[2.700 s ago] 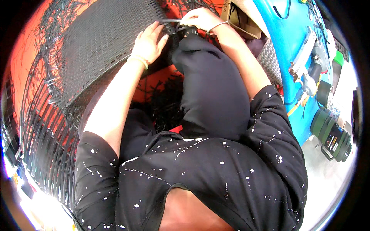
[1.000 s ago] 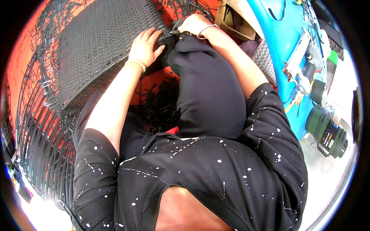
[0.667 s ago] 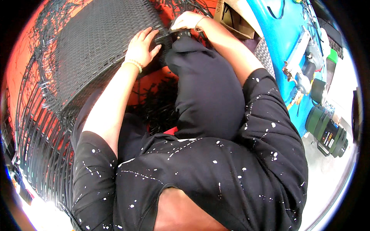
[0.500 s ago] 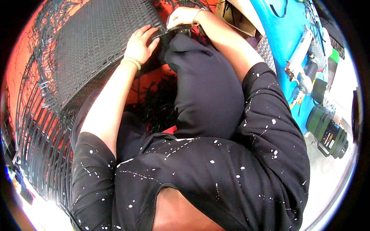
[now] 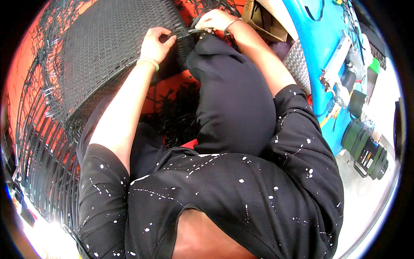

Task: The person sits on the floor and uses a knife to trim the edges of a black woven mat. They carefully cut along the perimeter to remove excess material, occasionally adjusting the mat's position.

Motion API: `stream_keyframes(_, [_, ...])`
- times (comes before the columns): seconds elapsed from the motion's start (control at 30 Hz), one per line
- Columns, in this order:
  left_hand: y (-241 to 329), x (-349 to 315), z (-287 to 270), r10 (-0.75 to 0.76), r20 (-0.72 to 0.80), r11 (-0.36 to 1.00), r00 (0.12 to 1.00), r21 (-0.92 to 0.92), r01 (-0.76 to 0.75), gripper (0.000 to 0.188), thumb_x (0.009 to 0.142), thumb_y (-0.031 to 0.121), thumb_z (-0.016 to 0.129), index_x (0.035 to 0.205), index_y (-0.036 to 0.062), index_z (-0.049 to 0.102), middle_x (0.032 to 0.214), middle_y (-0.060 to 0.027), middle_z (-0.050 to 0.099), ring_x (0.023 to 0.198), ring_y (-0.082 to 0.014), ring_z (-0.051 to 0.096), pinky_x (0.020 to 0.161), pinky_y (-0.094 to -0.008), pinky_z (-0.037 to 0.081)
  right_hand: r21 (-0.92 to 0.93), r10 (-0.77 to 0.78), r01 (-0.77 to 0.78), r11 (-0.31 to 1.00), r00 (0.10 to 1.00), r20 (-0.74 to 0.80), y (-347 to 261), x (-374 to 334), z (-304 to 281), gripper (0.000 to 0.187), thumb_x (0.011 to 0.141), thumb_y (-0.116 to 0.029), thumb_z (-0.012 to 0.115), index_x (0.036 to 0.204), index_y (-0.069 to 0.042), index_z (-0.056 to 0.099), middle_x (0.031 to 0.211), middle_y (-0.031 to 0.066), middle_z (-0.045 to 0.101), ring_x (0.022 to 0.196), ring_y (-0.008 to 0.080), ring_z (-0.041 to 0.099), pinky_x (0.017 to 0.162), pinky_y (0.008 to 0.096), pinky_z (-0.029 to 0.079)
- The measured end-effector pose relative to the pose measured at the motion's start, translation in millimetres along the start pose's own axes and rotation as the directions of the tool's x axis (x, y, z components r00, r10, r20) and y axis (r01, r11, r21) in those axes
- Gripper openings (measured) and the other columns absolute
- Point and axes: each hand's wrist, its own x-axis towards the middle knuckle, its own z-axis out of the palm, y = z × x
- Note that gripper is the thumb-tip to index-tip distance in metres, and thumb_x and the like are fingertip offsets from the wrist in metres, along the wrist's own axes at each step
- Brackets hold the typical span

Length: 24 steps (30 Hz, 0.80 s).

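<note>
Reckoned from the centre of the view, the black woven piece (image 5: pixel 116 43) lies between ten and eleven o'clock, tilted, over an orange-red ground covering (image 5: pixel 172 84). The left hand (image 5: pixel 156 45), at eleven o'clock, is set by the piece's near edge, thumb and forefinger bent toward each other; I cannot tell whether they grip a strand there. The right hand (image 5: pixel 214 21), at twelve o'clock, pinches a thin dark strip (image 5: pixel 196 30) between thumb and fingers, just beside the piece's corner at its own three o'clock. Directly below that hand is a dark-trousered knee (image 5: pixel 211 49). Long black strands (image 5: pixel 51 168) curve at eight to nine o'clock. A cardboard box (image 5: pixel 269 28) sits at one o'clock, a blue surface (image 5: pixel 317 82) bearing tools (image 5: pixel 340 77) at two, and a green-and-black cylinder (image 5: pixel 365 149) just past three.
</note>
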Motion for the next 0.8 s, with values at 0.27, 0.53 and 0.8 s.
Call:
stream_keyframes(0.27, [8,7,-5,-0.167,0.092,0.980,0.982,-0.091,0.175,0.023,0.072,0.026,0.072,0.076,0.0041,0.069,0.098,-0.0129,0.065,0.096,-0.0268,0.059,0.087,-0.0329,0.045,-0.122,0.004,-0.013,0.992,0.998,-0.069,-20,-2,12,0.021,0.082,-0.025,0.065,0.091,-0.007,0.071,0.069,0.0008,0.062,0.060,0.0090,0.054,0.057,0.0260,0.045])
stream_keyframes(0.53, [41,38,-65,-0.180,0.544,0.718,0.820,-0.497,0.488,0.023,0.081,0.017,0.068,0.097,0.0000,0.068,0.102,-0.0043,0.065,0.099,-0.0116,0.056,0.093,-0.0258,0.039,-0.059,-0.449,0.445,0.894,0.884,-0.129,-92,-8,24,0.033,0.094,-0.023,0.050,0.120,-0.002,0.054,0.109,0.0090,0.063,0.098,0.0130,0.057,0.079,0.0283,0.048])
stream_keyframes(0.8, [54,61,-253,-0.055,0.380,0.829,0.923,-0.499,0.254,0.041,0.089,0.025,0.057,0.122,0.0015,0.056,0.124,-0.0072,0.056,0.116,-0.0146,0.049,0.101,-0.0284,0.034,-0.248,-0.262,0.231,0.941,0.960,-0.100,-90,-4,20,0.041,0.092,-0.036,0.052,0.123,-0.010,0.056,0.121,0.0082,0.058,0.113,0.0178,0.051,0.096,0.0308,0.038])
